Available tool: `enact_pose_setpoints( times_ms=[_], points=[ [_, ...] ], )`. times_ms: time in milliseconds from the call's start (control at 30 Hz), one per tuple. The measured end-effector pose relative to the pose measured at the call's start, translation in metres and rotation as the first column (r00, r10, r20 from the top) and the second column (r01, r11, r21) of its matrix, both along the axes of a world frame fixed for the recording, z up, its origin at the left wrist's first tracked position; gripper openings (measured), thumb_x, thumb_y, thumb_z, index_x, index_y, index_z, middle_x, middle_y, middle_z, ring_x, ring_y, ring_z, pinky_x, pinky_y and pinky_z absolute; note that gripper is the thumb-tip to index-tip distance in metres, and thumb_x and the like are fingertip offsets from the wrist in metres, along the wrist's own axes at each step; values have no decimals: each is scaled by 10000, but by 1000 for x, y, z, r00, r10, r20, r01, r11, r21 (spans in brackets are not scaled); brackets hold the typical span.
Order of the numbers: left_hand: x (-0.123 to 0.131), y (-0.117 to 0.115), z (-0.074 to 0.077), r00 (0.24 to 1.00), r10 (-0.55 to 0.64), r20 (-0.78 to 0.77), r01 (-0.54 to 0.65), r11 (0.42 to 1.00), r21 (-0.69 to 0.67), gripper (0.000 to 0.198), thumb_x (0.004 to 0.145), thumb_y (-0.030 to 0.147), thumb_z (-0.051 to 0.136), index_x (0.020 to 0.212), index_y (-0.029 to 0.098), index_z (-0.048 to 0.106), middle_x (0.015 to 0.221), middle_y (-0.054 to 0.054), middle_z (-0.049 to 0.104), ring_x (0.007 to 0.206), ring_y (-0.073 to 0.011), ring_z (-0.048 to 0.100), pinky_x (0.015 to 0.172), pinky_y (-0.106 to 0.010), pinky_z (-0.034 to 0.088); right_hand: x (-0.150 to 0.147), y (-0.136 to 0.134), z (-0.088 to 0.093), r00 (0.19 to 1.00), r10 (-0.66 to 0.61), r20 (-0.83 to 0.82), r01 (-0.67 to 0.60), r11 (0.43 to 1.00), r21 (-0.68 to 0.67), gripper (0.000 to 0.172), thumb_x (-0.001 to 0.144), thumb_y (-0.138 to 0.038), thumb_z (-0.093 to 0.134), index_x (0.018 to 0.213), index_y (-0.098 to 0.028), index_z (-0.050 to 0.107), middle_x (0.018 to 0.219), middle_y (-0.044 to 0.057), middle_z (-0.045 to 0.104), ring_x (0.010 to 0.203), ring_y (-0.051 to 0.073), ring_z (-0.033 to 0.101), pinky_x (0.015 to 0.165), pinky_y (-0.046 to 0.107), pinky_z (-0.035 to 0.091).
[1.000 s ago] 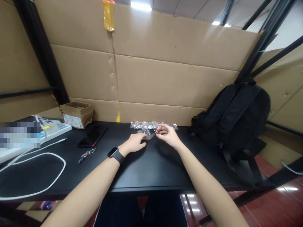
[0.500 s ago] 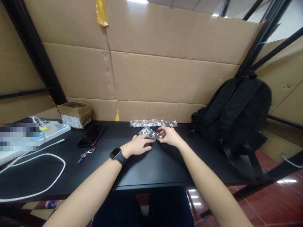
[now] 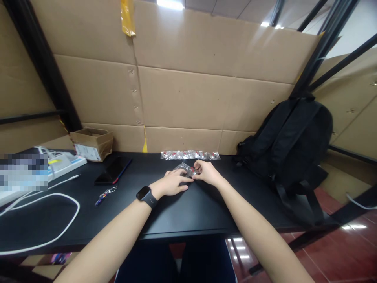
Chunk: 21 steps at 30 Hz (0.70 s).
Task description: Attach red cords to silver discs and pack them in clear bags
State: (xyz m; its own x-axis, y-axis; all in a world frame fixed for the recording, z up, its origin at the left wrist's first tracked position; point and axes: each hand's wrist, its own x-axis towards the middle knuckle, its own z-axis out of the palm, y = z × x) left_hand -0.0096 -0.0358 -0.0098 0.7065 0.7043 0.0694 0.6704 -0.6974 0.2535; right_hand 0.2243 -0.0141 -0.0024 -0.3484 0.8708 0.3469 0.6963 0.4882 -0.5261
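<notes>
My left hand (image 3: 176, 183), with a dark smartwatch on its wrist, lies palm down on the black table, fingers stretched out. Its fingertips press on a clear plastic bag (image 3: 184, 166). To its right, my right hand (image 3: 207, 173) pinches a small round red-and-silver piece (image 3: 194, 171) between thumb and fingers. The piece touches or overlaps the bag's right end; whether it is inside the bag I cannot tell. Behind both hands, a row of similar red-and-silver pieces in clear packets (image 3: 190, 155) lies along the table's back edge.
A black backpack (image 3: 290, 153) leans at the right. Left of my hands are a phone (image 3: 113, 171), a keyring (image 3: 105, 195), a small cardboard box (image 3: 93, 143), a white power strip (image 3: 72, 163) and a looped white cable (image 3: 77, 208). A cardboard wall (image 3: 188, 98) stands behind the table.
My right hand has moved slightly left with the red-and-silver piece, closer to my left hand. The bag now shows less between the hands. My left hand stays nearly in place.
</notes>
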Motion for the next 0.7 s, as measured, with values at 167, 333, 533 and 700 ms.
enact_pose_setpoints(
  times_ms=[167,333,533,700],
  points=[
    [0,-1,1,1000,-11,7,11,1000,-17,427,939,471,528,1366,486,540,1573,-35,371,1443,-338,326,1092,-610,291,10,-1,4,980,162,-112,-179,970,-163,257,701,-210,792,920,-179,661,870,37,733,792,170,708,749,278,572],
    [0,-1,3,1000,-25,17,25,999,-28,421,928,462,549,1348,476,562,1583,-24,367,1453,-333,317,1093,-616,292,12,3,1,980,162,-118,-185,958,-220,272,688,-233,816,931,-170,710,893,56,764,829,201,741,801,316,600],
    [0,-2,6,1000,-26,18,26,999,-48,425,918,480,566,1343,474,569,1586,-26,365,1455,-344,314,1101,-621,279,9,4,0,978,156,-137,-186,952,-242,207,715,-248,801,902,-169,761,880,66,785,859,228,759,844,345,601],
    [-1,-5,9,999,-32,25,33,997,-69,432,909,461,588,1341,453,580,1613,-32,319,1468,-350,289,1110,-622,263,2,3,1,982,73,-172,-114,965,-238,194,682,-189,820,858,-166,740,801,50,778,801,219,761,744,296,599]
  ],
)
